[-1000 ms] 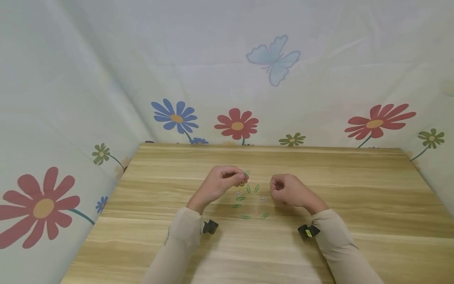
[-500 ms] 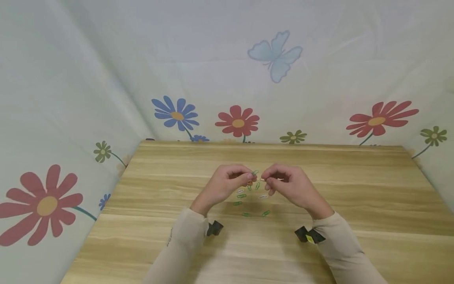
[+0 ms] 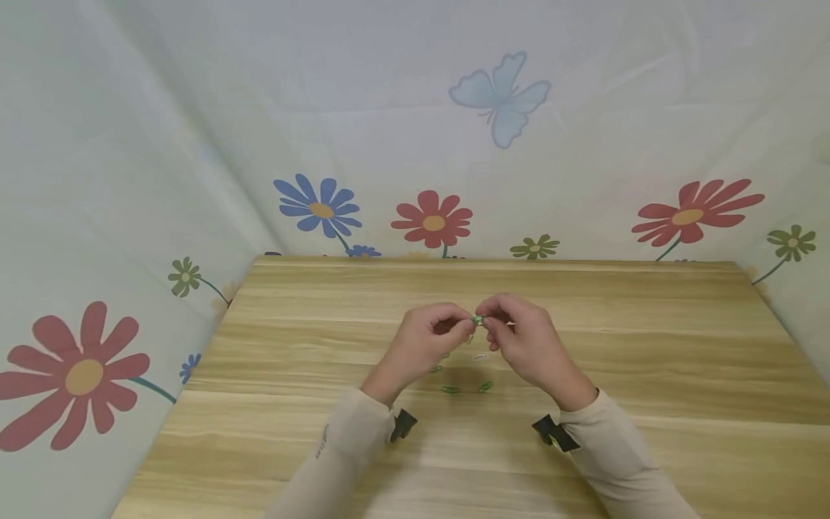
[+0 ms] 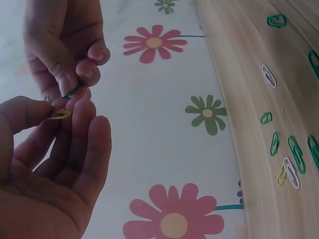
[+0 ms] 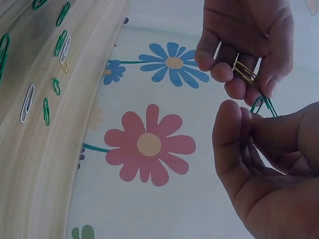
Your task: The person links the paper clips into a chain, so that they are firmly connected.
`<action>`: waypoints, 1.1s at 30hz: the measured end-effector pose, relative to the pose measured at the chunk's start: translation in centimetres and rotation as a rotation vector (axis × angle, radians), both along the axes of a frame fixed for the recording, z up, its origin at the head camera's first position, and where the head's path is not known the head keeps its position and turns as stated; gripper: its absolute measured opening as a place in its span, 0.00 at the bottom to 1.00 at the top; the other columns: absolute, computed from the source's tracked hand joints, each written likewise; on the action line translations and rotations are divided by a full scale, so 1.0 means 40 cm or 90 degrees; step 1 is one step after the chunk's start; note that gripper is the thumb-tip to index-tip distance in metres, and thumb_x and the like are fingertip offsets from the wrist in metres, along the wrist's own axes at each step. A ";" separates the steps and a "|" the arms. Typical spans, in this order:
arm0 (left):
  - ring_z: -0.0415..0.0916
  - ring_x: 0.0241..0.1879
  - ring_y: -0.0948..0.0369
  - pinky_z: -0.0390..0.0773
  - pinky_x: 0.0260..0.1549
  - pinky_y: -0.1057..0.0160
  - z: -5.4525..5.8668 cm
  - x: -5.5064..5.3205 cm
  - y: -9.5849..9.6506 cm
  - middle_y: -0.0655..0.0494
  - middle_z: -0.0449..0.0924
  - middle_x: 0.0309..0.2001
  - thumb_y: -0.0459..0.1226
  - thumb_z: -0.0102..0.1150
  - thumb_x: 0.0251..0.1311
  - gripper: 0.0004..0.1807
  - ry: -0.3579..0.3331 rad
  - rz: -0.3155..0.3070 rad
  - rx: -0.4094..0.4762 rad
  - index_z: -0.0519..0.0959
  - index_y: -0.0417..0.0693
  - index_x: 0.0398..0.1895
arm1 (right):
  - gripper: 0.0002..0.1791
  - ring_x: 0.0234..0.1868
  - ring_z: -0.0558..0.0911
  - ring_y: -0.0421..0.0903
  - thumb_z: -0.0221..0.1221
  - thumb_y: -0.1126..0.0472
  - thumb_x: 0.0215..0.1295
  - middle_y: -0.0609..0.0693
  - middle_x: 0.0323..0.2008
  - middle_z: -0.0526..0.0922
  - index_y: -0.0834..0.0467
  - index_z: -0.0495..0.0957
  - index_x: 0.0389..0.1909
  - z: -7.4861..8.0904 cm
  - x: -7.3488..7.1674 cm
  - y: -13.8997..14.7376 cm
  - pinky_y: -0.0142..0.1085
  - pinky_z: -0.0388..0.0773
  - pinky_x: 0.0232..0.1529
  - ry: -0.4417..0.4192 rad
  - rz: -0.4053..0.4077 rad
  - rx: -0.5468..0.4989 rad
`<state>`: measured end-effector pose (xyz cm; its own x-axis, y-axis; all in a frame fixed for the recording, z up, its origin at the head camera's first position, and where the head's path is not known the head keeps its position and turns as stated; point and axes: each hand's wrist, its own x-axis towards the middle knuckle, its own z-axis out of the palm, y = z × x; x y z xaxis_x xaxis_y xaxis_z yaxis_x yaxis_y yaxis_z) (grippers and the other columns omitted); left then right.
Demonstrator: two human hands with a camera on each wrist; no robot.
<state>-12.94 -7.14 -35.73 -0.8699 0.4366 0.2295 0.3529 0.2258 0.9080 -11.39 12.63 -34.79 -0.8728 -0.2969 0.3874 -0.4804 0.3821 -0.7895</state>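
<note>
My left hand (image 3: 428, 342) and right hand (image 3: 532, 342) meet fingertip to fingertip over the far half of the table. Between them is a green paper clip (image 5: 269, 105), pinched from one side by my left thumb and fingers and from the other by my right. A yellow paper clip (image 5: 244, 72) hangs at the left fingertips, against the palm side of the fingers. In the left wrist view the same yellow clip shows just below the left thumb tip. Fingers hide much of the green wire, and I cannot tell how the clips are joined.
On the wooden table (image 3: 324, 432) below lie several loose clips: green ones such as this paper clip (image 3: 485, 387), a white paper clip (image 3: 480, 357) and a yellow paper clip (image 4: 282, 175) beside another white one. A flower-printed cloth (image 3: 363, 108) stands behind the table.
My right hand has come left and forward to the left hand's fingertips. The left hand has shifted right with the green and yellow clips. Both hands now meet at the green clip.
</note>
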 end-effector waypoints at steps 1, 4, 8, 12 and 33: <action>0.78 0.33 0.61 0.81 0.34 0.62 -0.001 0.002 0.003 0.53 0.84 0.36 0.38 0.60 0.71 0.06 0.012 0.010 -0.009 0.86 0.48 0.40 | 0.07 0.25 0.77 0.43 0.57 0.78 0.68 0.50 0.32 0.79 0.65 0.79 0.41 -0.001 0.000 -0.001 0.33 0.79 0.26 0.004 -0.006 0.009; 0.78 0.34 0.62 0.82 0.37 0.61 -0.001 0.007 0.012 0.58 0.84 0.36 0.35 0.60 0.70 0.05 0.045 0.043 -0.037 0.85 0.48 0.37 | 0.07 0.24 0.77 0.41 0.58 0.77 0.68 0.51 0.33 0.79 0.65 0.80 0.42 -0.001 0.000 -0.005 0.34 0.78 0.25 0.006 -0.021 0.025; 0.77 0.33 0.62 0.81 0.36 0.62 -0.006 0.008 0.019 0.61 0.82 0.34 0.34 0.59 0.68 0.05 0.045 0.089 -0.020 0.84 0.49 0.35 | 0.04 0.22 0.78 0.44 0.60 0.71 0.70 0.52 0.32 0.80 0.63 0.81 0.43 0.002 0.001 -0.012 0.35 0.79 0.24 -0.044 -0.040 0.008; 0.77 0.33 0.60 0.81 0.38 0.60 -0.014 0.008 0.021 0.59 0.81 0.33 0.34 0.59 0.67 0.04 0.039 0.132 0.048 0.83 0.46 0.35 | 0.07 0.22 0.79 0.49 0.61 0.62 0.73 0.55 0.27 0.79 0.63 0.81 0.41 -0.001 -0.002 -0.014 0.39 0.81 0.23 -0.159 -0.044 -0.071; 0.76 0.30 0.60 0.79 0.32 0.62 -0.013 0.028 0.054 0.53 0.80 0.31 0.35 0.59 0.70 0.08 0.053 0.112 0.151 0.82 0.40 0.35 | 0.05 0.27 0.84 0.46 0.56 0.72 0.71 0.65 0.30 0.79 0.73 0.74 0.41 -0.018 0.007 -0.033 0.40 0.85 0.29 -0.078 -0.036 -0.367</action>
<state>-11.80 -4.99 -36.26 -0.9014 0.2066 0.3805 0.4024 0.0758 0.9123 -11.13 11.30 -35.50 -0.9297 -0.0205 0.3676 -0.3638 -0.1026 -0.9258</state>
